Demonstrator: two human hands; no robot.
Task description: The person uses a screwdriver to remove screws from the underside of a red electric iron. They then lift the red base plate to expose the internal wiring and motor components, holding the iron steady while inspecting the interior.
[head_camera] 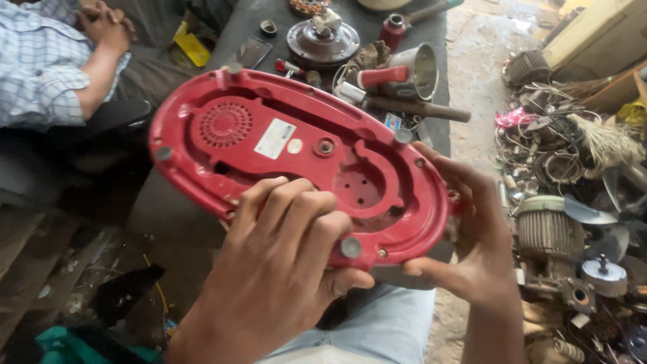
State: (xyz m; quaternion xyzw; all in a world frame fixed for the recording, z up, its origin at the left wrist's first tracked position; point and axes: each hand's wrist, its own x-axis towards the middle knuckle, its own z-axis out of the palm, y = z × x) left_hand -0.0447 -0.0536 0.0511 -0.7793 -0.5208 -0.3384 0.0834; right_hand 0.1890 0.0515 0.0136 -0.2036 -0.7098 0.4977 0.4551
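Note:
I hold a red oval plastic appliance base upside down over a dark workbench. Its underside shows a round vent grille, a white label, grey rubber feet and screw holes. My left hand lies across its near edge, fingers spread on the plastic and thumb under the rim. My right hand grips the right end, thumb below and fingers behind the rim.
On the bench behind lie a round metal motor part, a red-handled tool, a metal cup and a phone. Another person in a checked shirt sits at far left. Scrap motors and wire crowd the floor at right.

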